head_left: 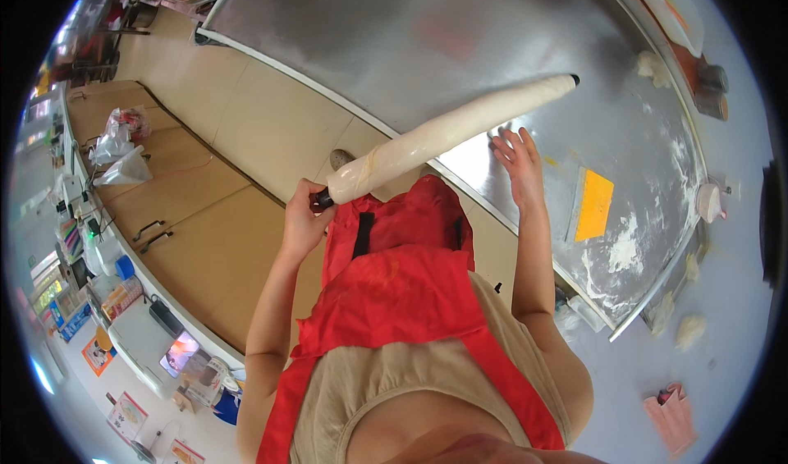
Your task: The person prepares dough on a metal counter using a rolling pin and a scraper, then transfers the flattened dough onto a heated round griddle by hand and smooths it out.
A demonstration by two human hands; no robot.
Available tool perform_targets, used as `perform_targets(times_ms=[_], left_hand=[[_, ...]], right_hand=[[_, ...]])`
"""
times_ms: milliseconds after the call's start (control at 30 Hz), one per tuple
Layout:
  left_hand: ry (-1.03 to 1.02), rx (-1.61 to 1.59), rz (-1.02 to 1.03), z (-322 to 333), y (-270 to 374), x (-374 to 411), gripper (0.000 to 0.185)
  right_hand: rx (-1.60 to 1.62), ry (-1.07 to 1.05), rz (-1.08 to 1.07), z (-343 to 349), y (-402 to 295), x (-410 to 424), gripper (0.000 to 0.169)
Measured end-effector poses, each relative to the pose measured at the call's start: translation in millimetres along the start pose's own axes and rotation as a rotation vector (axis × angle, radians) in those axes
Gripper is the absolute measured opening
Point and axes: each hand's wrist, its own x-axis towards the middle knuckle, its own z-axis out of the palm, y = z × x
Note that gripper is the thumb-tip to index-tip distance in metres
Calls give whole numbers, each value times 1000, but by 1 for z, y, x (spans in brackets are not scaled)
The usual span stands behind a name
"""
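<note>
My left hand (303, 221) grips the black handle (322, 199) at the near end of a long rolling pin. A pale, smooth sheet of dough (443, 133) is wrapped around the pin along nearly its whole length. The pin slants from my front up over the metal worktable (345, 45), with its other black end (575, 80) showing at the far right. My right hand (522, 168) is apart from the roll, below it, fingers spread and holding nothing. Whether the far end rests on the table, I cannot tell.
A yellow dough scraper (596, 205) lies on the worktable near white flour patches (625, 245). A dough scrap (654, 69) sits by the table's far-right edge. To the left run brown cabinets (203, 242) under a cluttered counter, with plastic bags (120, 144) hanging at their front.
</note>
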Motion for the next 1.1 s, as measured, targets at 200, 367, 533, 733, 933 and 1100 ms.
perform_targets(times_ms=[200,367,533,733,933,1100], left_hand=[[-52,-228,-162,-74,-71,-8,30],[-92,-455,-277,-149,-92,18,23],[-89,-477,-99,-225,-113,77,21],[-59,-313,92,-277,-108,178,25],[-118,-178,212,-302,-99,285,27],[-240,-67,163,-327,-85,350,28]], right_hand=[[-89,-120,-8,106,33,-9,66],[-176,-171,-49,203,37,-2,71],[-337,-221,-168,290,27,32,55],[-420,-175,-377,378,-20,69,47],[-250,-232,-442,481,-93,153,51],[130,-218,-340,571,-132,327,59]])
